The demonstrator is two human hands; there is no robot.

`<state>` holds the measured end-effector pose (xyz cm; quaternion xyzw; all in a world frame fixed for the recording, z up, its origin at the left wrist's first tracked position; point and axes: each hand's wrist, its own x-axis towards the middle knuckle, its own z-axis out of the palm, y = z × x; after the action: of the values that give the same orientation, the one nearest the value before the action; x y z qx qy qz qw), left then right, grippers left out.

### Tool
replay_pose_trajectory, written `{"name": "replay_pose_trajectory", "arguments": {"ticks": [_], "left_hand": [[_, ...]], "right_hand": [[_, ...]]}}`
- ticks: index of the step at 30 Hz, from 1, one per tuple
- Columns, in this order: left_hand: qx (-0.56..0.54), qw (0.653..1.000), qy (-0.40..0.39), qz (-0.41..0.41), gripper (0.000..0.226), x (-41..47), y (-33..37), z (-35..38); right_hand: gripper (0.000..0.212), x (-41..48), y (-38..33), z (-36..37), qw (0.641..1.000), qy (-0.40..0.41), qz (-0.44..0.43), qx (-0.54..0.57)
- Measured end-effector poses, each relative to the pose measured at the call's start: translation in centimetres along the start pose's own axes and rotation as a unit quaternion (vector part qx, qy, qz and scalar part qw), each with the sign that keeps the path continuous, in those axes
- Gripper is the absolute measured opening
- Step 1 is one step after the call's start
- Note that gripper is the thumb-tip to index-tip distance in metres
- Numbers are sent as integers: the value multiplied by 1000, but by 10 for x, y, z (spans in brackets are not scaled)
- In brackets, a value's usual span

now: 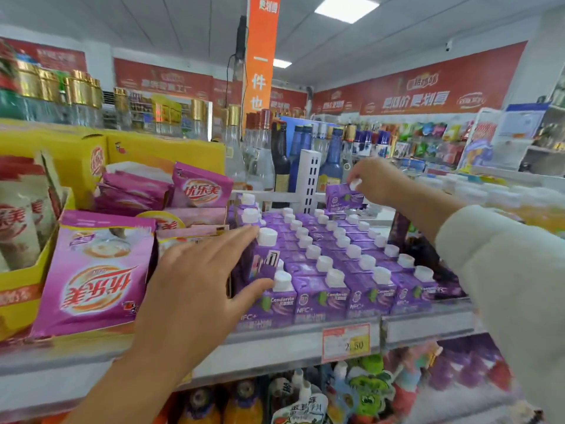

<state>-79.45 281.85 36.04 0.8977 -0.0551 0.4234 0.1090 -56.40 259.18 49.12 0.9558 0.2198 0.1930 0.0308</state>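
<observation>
- The right hand (pixel 377 182), right of the frame's centre, pinches the white cap of a purple carton (pixel 344 198) with curled fingers. It holds the carton upright over the back of the block.
- Whether that carton rests on the ones beneath cannot be told.
- The left hand (pixel 201 280), lower centre, is spread with straight fingers and grips nothing. Its forefinger and thumb lie just beside the caps along the block's left edge.
- The rows of matching cartons (pixel 336 264) fill the shelf (pixel 275 341) tightly, cap to cap, from front lip to rear.
- A white slotted upright (pixel 308 179) and dark and blue bottles (pixel 281 160) stand just behind the back row, close to the held carton.
- Pink pouches (pixel 94 280) lean at the left, touching the block's side, with yellow boxes (pixel 73 154) behind them.
- A red and yellow price tag (pixel 346 341) hangs on the shelf lip.
</observation>
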Motion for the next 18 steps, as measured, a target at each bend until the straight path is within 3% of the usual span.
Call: {"name": "replay_pose_trajectory", "arguments": {"ticks": [10, 18], "left_hand": [[-71, 995, -57, -32, 64, 7, -12, 2], [-76, 994, -76, -22, 71, 11, -15, 3]], "right_hand": [[37, 38, 14, 45, 996, -40, 75, 38], [32, 49, 23, 64, 991, -85, 57, 81]]}}
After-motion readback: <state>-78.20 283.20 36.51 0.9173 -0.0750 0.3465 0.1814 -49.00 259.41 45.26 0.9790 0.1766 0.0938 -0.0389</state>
